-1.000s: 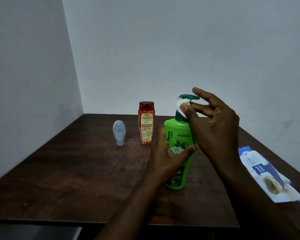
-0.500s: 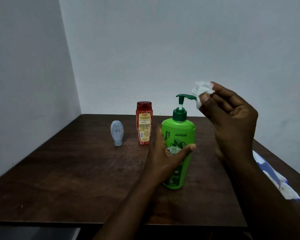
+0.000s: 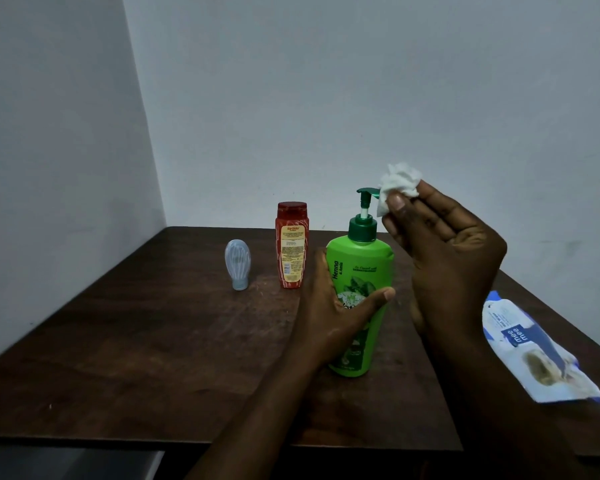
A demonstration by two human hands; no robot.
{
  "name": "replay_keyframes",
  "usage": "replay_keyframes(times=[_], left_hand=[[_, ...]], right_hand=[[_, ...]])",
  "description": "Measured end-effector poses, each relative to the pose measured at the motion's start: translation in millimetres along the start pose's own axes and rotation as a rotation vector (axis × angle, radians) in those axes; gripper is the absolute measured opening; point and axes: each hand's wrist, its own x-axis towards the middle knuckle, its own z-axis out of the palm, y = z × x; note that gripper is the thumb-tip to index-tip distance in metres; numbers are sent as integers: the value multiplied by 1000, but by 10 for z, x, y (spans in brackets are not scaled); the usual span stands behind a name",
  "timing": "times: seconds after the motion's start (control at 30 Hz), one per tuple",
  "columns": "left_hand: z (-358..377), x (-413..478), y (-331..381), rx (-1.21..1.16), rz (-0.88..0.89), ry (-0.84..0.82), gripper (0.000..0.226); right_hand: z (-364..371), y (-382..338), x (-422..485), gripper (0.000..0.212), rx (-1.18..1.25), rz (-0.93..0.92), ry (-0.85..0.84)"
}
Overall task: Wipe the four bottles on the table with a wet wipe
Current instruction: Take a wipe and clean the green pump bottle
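Observation:
A tall green pump bottle (image 3: 364, 268) stands upright near the middle of the dark wooden table (image 3: 153, 341). My left hand (image 3: 333, 306) grips its body, thumb across the front label. My right hand (image 3: 451, 258) pinches a crumpled white wet wipe (image 3: 397, 185) at the fingertips, right beside the dark green pump spout. Behind stand a red bottle (image 3: 291, 244) and, further left, a small pale blue bottle (image 3: 238, 263) resting on its cap. A fourth bottle is not visible.
A blue and white wet-wipe pack (image 3: 534, 344) lies at the table's right side, its flap open. Grey walls close the table in at the back and left. The table's front edge runs below my forearms.
My right hand lifted the wipe off the pump head, up and to the right, then brought it back down against the spout's tip. My left hand kept its hold on the green bottle.

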Motion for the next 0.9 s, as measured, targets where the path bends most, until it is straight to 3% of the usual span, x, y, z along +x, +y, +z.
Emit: replay_keyframes(times=[0.17, 0.37, 0.5, 0.67, 0.8, 0.9], left_hand=[[12, 10, -4, 8, 6, -2, 73], [5, 17, -16, 19, -3, -10, 72], [16, 20, -23, 25, -19, -17, 77], [7, 17, -43, 27, -25, -19, 77], [-4, 16, -26, 15, -26, -28, 75], [-8, 16, -33, 2, -33, -27, 74]], right_hand=[[-204, 26, -26, 25, -93, 60, -62], [-331, -89, 239, 23, -220, -22, -92], [-199, -256, 508, 22, -331, -77, -362], [20, -470, 703, 26, -628, -18, -765], [163, -629, 797, 22, -933, -88, -851], [297, -679, 856, 15, -1025, -45, -876]])
